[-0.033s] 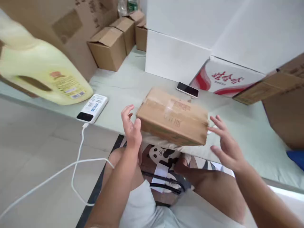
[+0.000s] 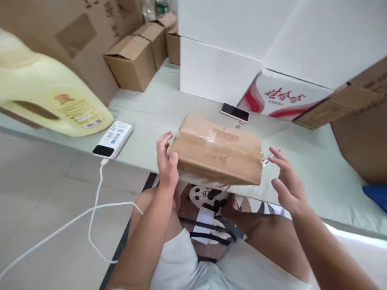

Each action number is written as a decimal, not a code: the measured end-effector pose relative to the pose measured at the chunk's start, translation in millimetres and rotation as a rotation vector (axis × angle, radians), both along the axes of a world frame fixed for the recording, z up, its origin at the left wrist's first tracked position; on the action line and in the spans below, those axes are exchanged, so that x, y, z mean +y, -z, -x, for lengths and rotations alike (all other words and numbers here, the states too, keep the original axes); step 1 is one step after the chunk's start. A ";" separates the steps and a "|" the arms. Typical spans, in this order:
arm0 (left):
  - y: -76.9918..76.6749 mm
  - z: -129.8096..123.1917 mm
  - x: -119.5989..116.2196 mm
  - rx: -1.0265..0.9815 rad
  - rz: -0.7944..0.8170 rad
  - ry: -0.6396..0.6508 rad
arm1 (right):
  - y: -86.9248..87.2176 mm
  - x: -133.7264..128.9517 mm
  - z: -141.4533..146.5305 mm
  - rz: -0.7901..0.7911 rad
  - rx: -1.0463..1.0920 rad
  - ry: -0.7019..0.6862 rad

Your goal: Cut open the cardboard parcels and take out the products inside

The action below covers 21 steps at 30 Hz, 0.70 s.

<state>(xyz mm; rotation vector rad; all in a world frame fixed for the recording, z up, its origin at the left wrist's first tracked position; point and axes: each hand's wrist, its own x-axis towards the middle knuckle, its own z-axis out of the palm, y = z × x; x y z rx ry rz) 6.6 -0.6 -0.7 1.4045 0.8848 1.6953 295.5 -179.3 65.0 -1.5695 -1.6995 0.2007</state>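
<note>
A taped brown cardboard box (image 2: 217,151) lies on the pale green surface before me, its front side reaching the edge. At its left end is my left hand (image 2: 167,163), open, fingers slightly bent and thumb by the front left corner; whether it touches the cardboard I cannot tell. My right hand (image 2: 287,177) is open off the right end, with thumb and fingers apart and a gap to the box. Between that end and my right fingertips a small white object (image 2: 265,162) shows, mostly hidden.
A white power bank (image 2: 113,139) with a white cable (image 2: 98,189) lies left, beside a large yellow jug (image 2: 57,92). Behind the box are a phone (image 2: 235,112), a red-and-white carton (image 2: 284,94) and white panels (image 2: 220,68). Small cardboard boxes (image 2: 130,64) stand at the back left.
The view has shifted slightly. My left hand is nearer the box's left end, and my right hand sits a little farther from the right end. The box looks slightly turned.
</note>
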 end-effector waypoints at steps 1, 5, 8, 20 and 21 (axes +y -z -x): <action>0.3 -6.7 -0.1 -0.004 0.007 0.064 | 14.4 -1.5 -4.7 -0.038 0.060 0.102; -3.3 -30.8 1.0 -0.091 0.011 0.128 | 61.6 7.2 -29.7 -0.040 0.140 0.523; -10.7 -42.1 0.9 -0.182 0.003 0.098 | 80.9 14.6 -51.3 0.202 0.048 0.733; -33.3 -64.7 -14.3 -0.205 0.044 0.020 | 92.8 -11.5 -80.2 0.350 -0.164 0.592; -33.2 -68.8 -17.6 -0.224 0.051 0.030 | 91.8 -13.2 -83.4 0.346 -0.109 0.590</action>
